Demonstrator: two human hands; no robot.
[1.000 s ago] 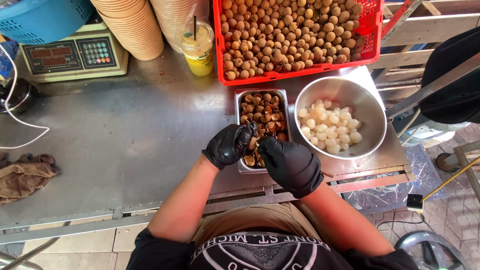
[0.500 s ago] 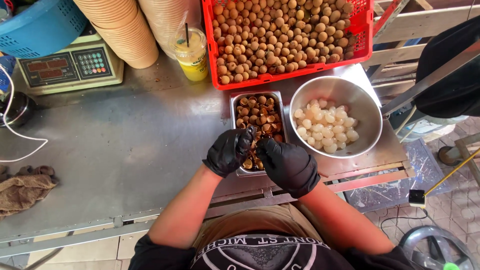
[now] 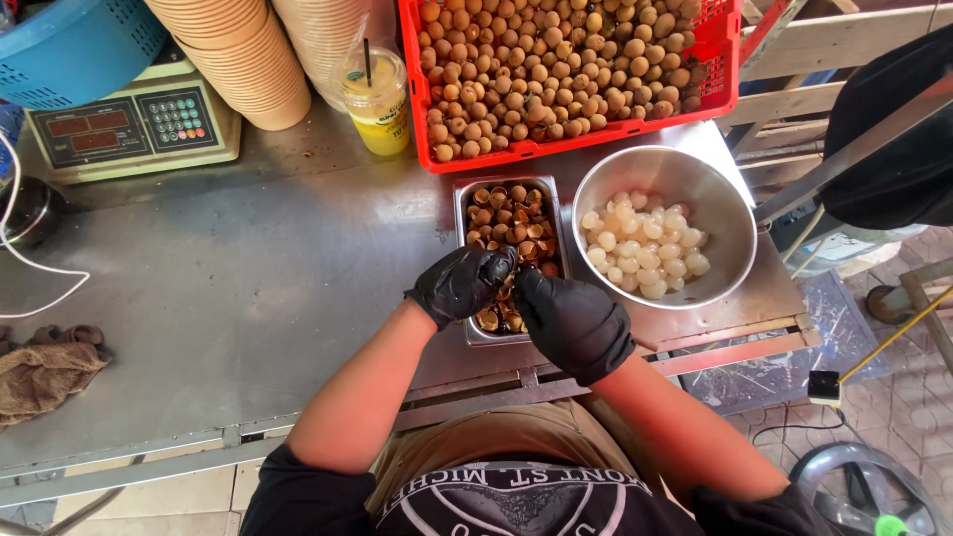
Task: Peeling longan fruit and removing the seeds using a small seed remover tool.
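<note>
Both hands wear black, slightly glossy gloves and meet over the near half of a rectangular steel tray (image 3: 463, 199) heaped with empty brown shells (image 3: 508, 213). The left hand (image 3: 462, 285) is curled with its fingertips drawn together against the fingertips of the right hand (image 3: 571, 323). Where the two sets of fingers meet, they hide whatever is pinched there, so I cannot tell if a fruit or a shell is held between them. The shells lie directly under and just beyond the fingertips; they are thin, cup-shaped halves, tan outside and darker within. Just right of the tray, touching or nearly so, stands a round bowl (image 3: 730, 213) of dull brushed metal holding peeled fruit (image 3: 645, 248), smooth, translucent white balls piled toward its left side. Beyond both, a red plastic crate (image 3: 740, 79) with a lattice wall is filled with unpeeled fruit (image 3: 556, 69), small round globes with matte, tan-brown skins. Everything rests on a scuffed steel table (image 3: 228, 298). To the far left sit a flat electronic scale (image 3: 129, 124), stacked tan paper bowls (image 3: 243, 60) and a clear plastic cup (image 3: 375, 104) of yellow drink with a straw; a crumpled brown rag (image 3: 45, 372) lies at the near left edge.
</note>
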